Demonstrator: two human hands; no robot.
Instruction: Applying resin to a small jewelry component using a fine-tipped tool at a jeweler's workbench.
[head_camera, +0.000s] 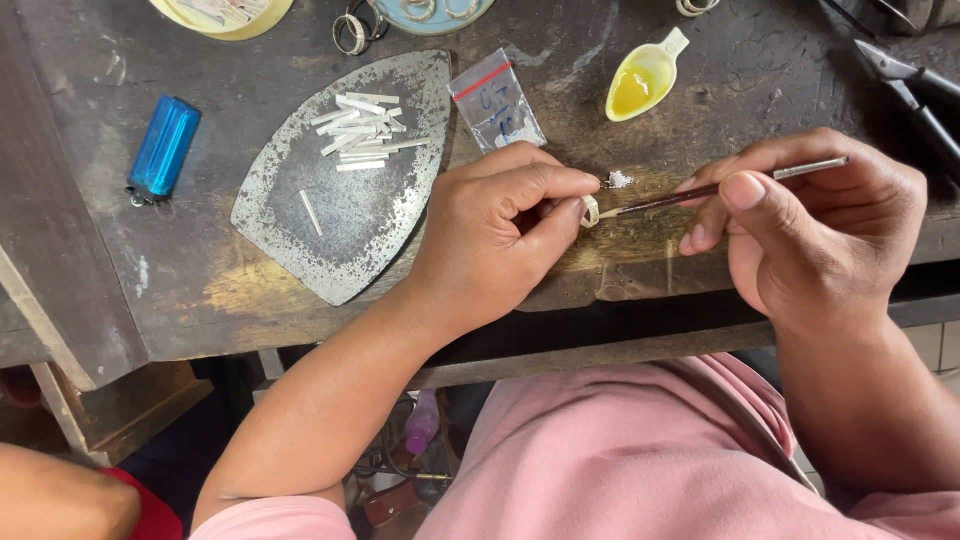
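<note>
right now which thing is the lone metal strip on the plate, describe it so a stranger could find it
Start at the worn grey iron-shaped plate on the dark bench, right of the blue lighter. A heap of pale strips lies near its top. The lone strip lies apart, below and left of that heap.

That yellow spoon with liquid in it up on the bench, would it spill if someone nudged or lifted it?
Probably, yes. The yellow spoon looks like thin plastic, so likely light and easy to slide on the worn bench. Its shallow bowl holds a pool of yellow liquid, which would likely slosh out if tilted. The short handle offers little to hold, so a lift may wobble.
</note>
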